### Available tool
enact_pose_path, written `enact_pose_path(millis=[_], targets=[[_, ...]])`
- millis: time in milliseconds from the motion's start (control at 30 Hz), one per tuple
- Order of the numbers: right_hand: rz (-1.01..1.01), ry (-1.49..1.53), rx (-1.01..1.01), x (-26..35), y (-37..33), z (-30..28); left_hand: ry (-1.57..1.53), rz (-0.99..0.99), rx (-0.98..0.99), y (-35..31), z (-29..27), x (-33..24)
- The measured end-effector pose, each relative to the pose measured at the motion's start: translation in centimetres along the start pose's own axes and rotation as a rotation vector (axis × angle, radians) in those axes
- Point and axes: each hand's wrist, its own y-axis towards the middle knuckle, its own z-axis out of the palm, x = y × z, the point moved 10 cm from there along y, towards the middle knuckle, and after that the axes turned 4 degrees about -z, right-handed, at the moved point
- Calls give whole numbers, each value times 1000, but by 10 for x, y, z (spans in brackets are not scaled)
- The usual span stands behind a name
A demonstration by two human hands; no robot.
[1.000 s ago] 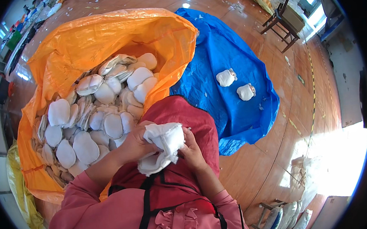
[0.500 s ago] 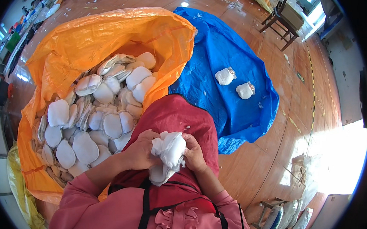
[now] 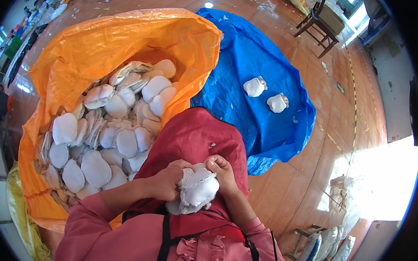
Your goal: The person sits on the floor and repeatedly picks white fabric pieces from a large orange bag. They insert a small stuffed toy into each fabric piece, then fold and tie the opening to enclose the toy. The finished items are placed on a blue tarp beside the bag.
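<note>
Over my red apron I hold a white padded fabric piece, its layers puffed out and ragged along the edges. My left hand is closed round its left side. On the upper right edge, my right hand pinches the fabric between thumb and fingers. A large orange woven sack gapes wide to my left, filled with a heap of flat, oval white pads. Two rounded white bundles lie on a blue woven sack to the right.
A wooden chair stands far right on the reddish tiled floor. Filled bags rest on a low frame at the near right. A yellow plastic sack lies at the left. Bright sunlight falls across the right side.
The white padded piece has been turned and spread, so a smooth rounded face now shows in place of bunched layers. My left hand has shifted down slightly, and my right fingers grip its upper edge.
</note>
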Motion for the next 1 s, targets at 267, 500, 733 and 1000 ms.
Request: enact_pose_path(millis=[267,500,733,1000], targets=[[8,-200,221,18,4,32,-250,68,158,26,5,-14],[-126,-407,364,23,3,49,-451,-160,319,22,22,21],[35,-319,339,13,4,55,-557,-202,315,24,29,27],[87,-360,240,8,-1,45,-608,-192,166,18,32,36]])
